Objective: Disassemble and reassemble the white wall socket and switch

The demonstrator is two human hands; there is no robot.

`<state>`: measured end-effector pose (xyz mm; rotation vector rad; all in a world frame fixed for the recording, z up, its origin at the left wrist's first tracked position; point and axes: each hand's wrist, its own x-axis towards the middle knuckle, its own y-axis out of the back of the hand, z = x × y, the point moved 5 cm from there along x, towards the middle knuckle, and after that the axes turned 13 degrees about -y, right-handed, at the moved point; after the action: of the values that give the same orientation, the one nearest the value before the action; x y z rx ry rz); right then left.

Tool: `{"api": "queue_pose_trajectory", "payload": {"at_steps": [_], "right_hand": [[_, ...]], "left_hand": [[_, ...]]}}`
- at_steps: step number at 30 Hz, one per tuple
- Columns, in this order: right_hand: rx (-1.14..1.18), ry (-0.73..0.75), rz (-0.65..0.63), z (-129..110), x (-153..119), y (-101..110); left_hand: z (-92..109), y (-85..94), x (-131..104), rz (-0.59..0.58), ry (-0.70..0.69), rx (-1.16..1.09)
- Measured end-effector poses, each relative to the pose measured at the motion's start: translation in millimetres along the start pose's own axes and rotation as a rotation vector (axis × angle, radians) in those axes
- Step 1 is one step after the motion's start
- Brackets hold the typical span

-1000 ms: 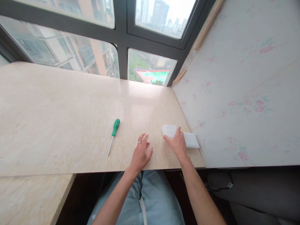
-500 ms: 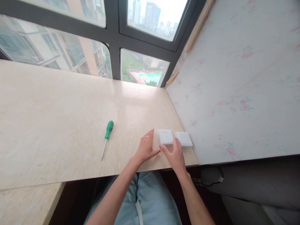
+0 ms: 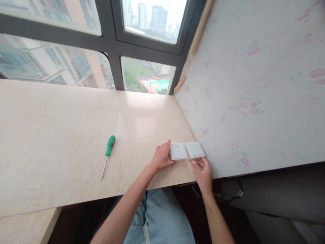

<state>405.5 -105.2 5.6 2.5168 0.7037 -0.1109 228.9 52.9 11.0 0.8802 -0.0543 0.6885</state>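
Observation:
A white wall socket (image 3: 178,151) lies face up on the stone sill, its slots showing. Close to its right is a white wall switch (image 3: 195,149) with a plain face, a narrow gap between them. My left hand (image 3: 161,157) is closed about the socket's left side, the thumb along its near edge and a finger at the upper left corner. With curled fingers, my right hand (image 3: 203,171) holds the near edge of the switch. Its fingertips are partly hidden. Well to the left lies a screwdriver (image 3: 108,156) with a green handle, touched by neither hand.
The pale marble-patterned sill (image 3: 63,135) runs along a dark-framed window (image 3: 109,44). A flowered wallpapered wall (image 3: 241,101) rises close on the right. The sill's front edge is just before my legs (image 3: 162,213). A dark cable (image 3: 230,196) hangs at the lower right.
My left hand has come up against the socket's left side. My right hand has moved right and down, from between the two plates to the switch's near edge. The view has shifted slightly.

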Motion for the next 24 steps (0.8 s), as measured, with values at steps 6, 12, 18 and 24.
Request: {"api": "queue_pose_trajectory", "payload": {"at_steps": [6, 12, 18, 24], "right_hand": [[0.050, 0.011, -0.009, 3.9, 10.4, 2.3], [0.117, 0.028, -0.021, 5.8, 10.3, 3.0], [0.117, 0.011, -0.021, 6.9, 17.0, 6.0], [0.082, 0.016, -0.004, 9.8, 21.0, 6.8]], "left_hand": [[10.2, -11.4, 6.5, 0.021, -0.003, 0.033], [15.0, -16.9, 7.4, 0.050, 0.015, 0.059], [14.8, -17.6, 9.7, 0.033, 0.032, 0.061], [15.7, -20.6, 10.2, 0.078, 0.011, 0.078]]}}
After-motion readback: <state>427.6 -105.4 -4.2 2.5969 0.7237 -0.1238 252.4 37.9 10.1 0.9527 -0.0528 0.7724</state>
